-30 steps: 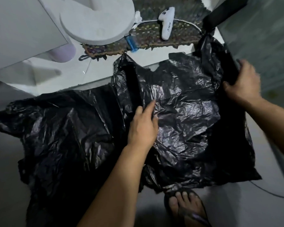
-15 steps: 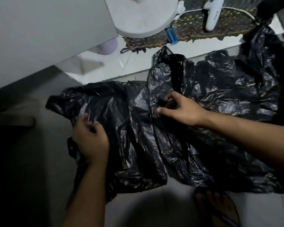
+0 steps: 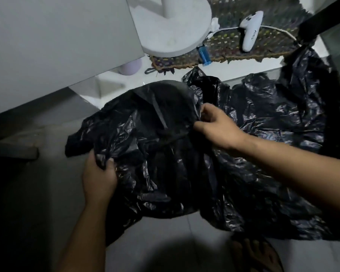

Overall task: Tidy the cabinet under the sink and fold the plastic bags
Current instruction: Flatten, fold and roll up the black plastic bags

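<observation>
A large black plastic bag (image 3: pixel 263 146) lies crumpled and spread over the pale tiled floor. Its left part is raised off the floor into a loose hump. My left hand (image 3: pixel 98 177) grips the bag's lower left edge, fingers curled round a bunch of plastic. My right hand (image 3: pixel 216 126) pinches the bag near its middle, at the top of the raised fold, thumb and fingers closed on the plastic. My forearms hide parts of the bag beneath them.
A white cabinet door (image 3: pixel 57 46) stands at the upper left. Behind the bag are a round white stand base (image 3: pixel 171 26), a woven mat (image 3: pixel 253 44) with a white controller (image 3: pixel 251 30), a blue lighter (image 3: pixel 203 54) and a lilac cup (image 3: pixel 130 67). My sandalled foot (image 3: pixel 257 254) is at the bottom.
My left hand moved to the bag's left edge and gripped it. My right hand crossed from the far right to the middle, pinched the plastic, and the left part now lifts up.
</observation>
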